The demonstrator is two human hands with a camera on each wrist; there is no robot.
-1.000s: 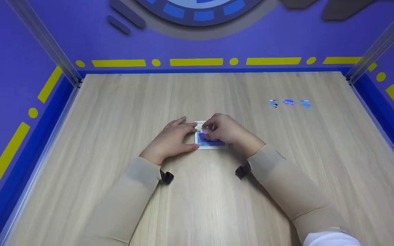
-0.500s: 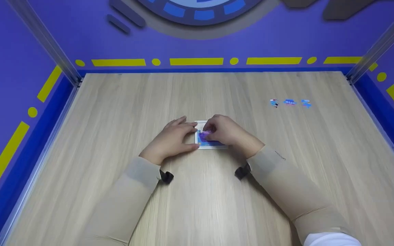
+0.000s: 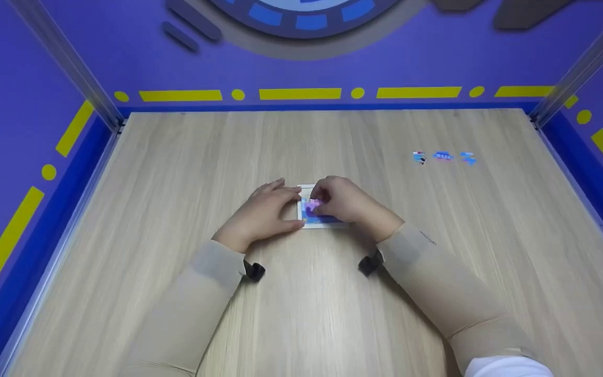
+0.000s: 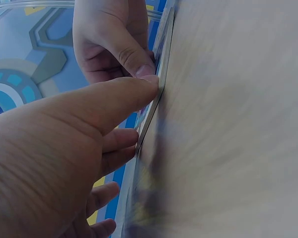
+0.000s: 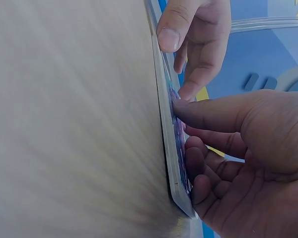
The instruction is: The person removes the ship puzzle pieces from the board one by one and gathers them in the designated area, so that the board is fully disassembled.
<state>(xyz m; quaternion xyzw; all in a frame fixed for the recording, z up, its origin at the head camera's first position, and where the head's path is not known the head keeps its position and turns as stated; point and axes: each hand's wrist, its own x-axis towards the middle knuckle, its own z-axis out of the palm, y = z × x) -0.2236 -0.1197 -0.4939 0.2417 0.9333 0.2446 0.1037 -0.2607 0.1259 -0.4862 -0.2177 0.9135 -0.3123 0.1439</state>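
A small white-framed jigsaw puzzle [image 3: 323, 226] lies flat on the wooden table in the head view, with a blue picture partly covered by my right hand. My left hand [image 3: 267, 212] rests at its left side, fingers fairly straight. The thumb touches the lower left corner and the fingertips touch the upper left edge. Over the picture, my right hand [image 3: 344, 199] has curled fingers and pinches a pink and purple puzzle piece [image 3: 311, 205]. In the right wrist view the right thumb [image 5: 203, 111] touches the picture's surface. My right hand hides part of the piece.
Three loose puzzle pieces lie apart at the far right: a multicoloured one [image 3: 419, 157], a blue and pink one [image 3: 443, 156] and another blue one [image 3: 468, 158]. Purple walls [image 3: 301, 68] border the table [image 3: 301, 314] at the back and both sides.
My right hand has shifted slightly toward me, its fingers drawing closer together over the piece. More pink shows at its fingertips now. The left hand and the frame stay in place.
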